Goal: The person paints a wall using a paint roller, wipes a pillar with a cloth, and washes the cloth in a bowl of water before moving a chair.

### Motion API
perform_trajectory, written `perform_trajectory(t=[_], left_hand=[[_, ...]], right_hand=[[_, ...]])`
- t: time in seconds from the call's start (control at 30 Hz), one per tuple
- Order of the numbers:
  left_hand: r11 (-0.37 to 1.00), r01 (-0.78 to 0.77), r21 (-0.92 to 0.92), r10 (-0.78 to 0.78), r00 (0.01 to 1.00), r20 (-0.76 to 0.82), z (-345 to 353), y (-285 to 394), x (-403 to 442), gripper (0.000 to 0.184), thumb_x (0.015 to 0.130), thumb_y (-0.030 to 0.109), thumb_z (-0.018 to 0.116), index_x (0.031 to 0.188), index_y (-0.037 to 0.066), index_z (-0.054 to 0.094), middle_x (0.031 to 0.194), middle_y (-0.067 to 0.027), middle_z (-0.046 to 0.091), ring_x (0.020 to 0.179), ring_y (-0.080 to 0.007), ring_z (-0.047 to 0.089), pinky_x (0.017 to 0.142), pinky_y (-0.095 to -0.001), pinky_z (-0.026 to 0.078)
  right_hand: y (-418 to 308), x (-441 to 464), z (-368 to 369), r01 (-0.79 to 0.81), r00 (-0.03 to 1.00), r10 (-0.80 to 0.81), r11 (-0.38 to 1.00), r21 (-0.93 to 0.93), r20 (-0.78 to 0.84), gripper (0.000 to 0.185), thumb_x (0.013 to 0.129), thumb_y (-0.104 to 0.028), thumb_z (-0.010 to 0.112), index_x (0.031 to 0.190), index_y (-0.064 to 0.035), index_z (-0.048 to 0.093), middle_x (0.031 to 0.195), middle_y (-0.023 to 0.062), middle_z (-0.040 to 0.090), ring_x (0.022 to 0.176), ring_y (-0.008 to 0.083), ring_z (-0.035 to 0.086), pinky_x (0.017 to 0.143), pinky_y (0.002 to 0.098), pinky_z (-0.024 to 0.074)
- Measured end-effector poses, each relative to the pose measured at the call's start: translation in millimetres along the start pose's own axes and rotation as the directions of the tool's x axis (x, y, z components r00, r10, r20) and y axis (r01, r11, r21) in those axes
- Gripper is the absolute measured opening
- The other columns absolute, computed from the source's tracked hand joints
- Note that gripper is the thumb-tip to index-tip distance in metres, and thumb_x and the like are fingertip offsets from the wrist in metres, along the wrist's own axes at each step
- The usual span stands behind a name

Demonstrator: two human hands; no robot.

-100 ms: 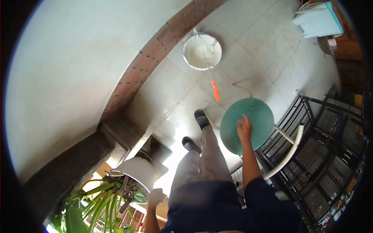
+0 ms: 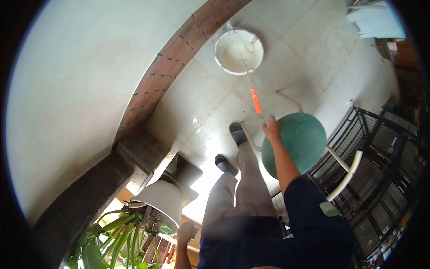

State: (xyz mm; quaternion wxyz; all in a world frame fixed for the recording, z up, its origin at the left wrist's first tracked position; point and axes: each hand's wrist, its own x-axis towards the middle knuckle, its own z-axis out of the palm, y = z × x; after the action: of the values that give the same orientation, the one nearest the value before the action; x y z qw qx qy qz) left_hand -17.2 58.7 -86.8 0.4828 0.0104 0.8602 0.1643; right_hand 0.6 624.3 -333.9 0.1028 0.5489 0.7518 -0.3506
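Observation:
My right hand is over the left edge of a round green stool seat, with its fingers partly spread and nothing visible in them. Just beyond its fingertips is the orange handle of a tool with a thin metal rod. That rod reaches over a white bucket of white paint-like liquid. A pale object stands at the bucket's right inner rim. My left hand hangs low beside my hip, near a white plant pot, fingers curled around something hard to make out.
A wall with a reddish tile base curves along the left. Black metal racks stand at right, beside the stool's pale legs. Long green leaves hang at lower left. A white-blue box sits at upper right.
My right hand has moved from above the middle of the stool seat to its left edge, closer to the orange handle. The whole view has shifted slightly.

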Motion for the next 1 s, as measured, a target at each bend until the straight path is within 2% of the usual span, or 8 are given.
perform_trajectory(t=[0.13,0.23,0.37,0.5,0.63,0.7,0.77,1.0], left_hand=[[0.83,0.419,-0.369,-0.446,0.895,0.013,-9,6,-65,0.023,0.086,0.026,0.065,0.092,0.004,0.065,0.081,-0.0096,0.067,0.066,-0.0171,0.063,0.059,-0.0335,0.05],[0.793,0.528,-0.304,-0.558,0.83,-0.014,3,-13,-87,0.031,0.087,0.029,0.066,0.096,-0.001,0.07,0.075,-0.0094,0.068,0.065,-0.0119,0.061,0.059,-0.0282,0.049],[0.763,0.618,-0.19,-0.629,0.777,0.004,10,-30,-104,0.032,0.087,0.029,0.067,0.096,-0.001,0.07,0.074,-0.0087,0.068,0.067,-0.0113,0.06,0.062,-0.0295,0.049],[0.74,0.625,-0.249,-0.637,0.77,0.038,0,-25,-94,0.032,0.087,0.029,0.067,0.096,-0.001,0.071,0.077,-0.0084,0.069,0.07,-0.0116,0.061,0.065,-0.029,0.05],[0.767,0.525,-0.369,-0.559,0.829,0.016,-5,-33,-76,0.03,0.087,0.028,0.066,0.096,-0.001,0.071,0.078,-0.0083,0.069,0.071,-0.0122,0.062,0.066,-0.0286,0.051],[0.765,0.497,-0.409,-0.54,0.841,0.012,-16,-6,-66,0.03,0.087,0.026,0.065,0.095,-0.002,0.07,0.079,-0.0079,0.069,0.07,-0.0125,0.062,0.066,-0.0284,0.051],[0.801,0.45,-0.395,-0.492,0.871,-0.007,-18,0,-61,0.03,0.088,0.026,0.064,0.095,-0.003,0.07,0.078,-0.0071,0.068,0.068,-0.0124,0.062,0.063,-0.0279,0.05],[0.699,0.448,-0.557,-0.487,0.869,0.089,-9,8,-56,0.031,0.088,0.026,0.063,0.097,-0.004,0.067,0.072,-0.0044,0.06,0.061,-0.0107,0.053,0.055,-0.026,0.043]], right_hand=[[-5,88,107,0.063,0.995,-0.084,0.951,-0.304,-0.055,0.059,0.083,-0.026,0.066,0.132,-0.0032,0.043,0.11,0.0247,0.063,0.107,0.0403,0.06,0.092,0.0505,0.0467],[-3,123,146,-0.06,0.986,-0.026,0.866,-0.496,-0.164,0.056,0.085,-0.03,0.065,0.13,-0.005,0.042,0.105,0.0244,0.064,0.102,0.0402,0.062,0.088,0.0491,0.0491],[38,162,196,-0.134,0.99,0.137,0.979,-0.152,0.014,0.043,0.088,-0.032,0.062,0.118,-0.0058,0.046,0.094,0.0233,0.066,0.089,0.0422,0.064,0.078,0.0515,0.0511],[4,114,166,0.099,0.969,-0.112,0.993,-0.069,-0.221,0.033,0.09,-0.031,0.058,0.108,-0.0052,0.048,0.081,0.0253,0.066,0.078,0.0472,0.063,0.068,0.0553,0.05],[-12,49,136,0.133,0.984,-0.103,0.967,0.219,-0.143,0.036,0.096,-0.039,0.052,0.113,-0.008,0.049,0.087,0.0272,0.064,0.076,0.0492,0.062,0.064,0.0521,0.0494],[-32,5,106,0.182,0.977,-0.144,0.945,0.272,-0.155,0.036,0.098,-0.042,0.049,0.112,-0.0093,0.049,0.079,0.0188,0.062,0.06,0.0379,0.063,0.054,0.0441,0.0489],[-75,-52,49,-0.166,0.98,0.078,0.834,0.526,0.185,0.035,0.099,-0.043,0.048,0.109,-0.0097,0.049,0.071,0.0075,0.056,0.05,0.0201,0.057,0.046,0.034,0.0462],[-74,-76,12,-0.375,0.902,0.145,0.733,0.568,0.408,0.039,0.097,-0.043,0.049,0.107,-0.0058,0.049,0.067,0.0049,0.052,0.044,0.0135,0.051,0.037,0.0303,0.0443]])
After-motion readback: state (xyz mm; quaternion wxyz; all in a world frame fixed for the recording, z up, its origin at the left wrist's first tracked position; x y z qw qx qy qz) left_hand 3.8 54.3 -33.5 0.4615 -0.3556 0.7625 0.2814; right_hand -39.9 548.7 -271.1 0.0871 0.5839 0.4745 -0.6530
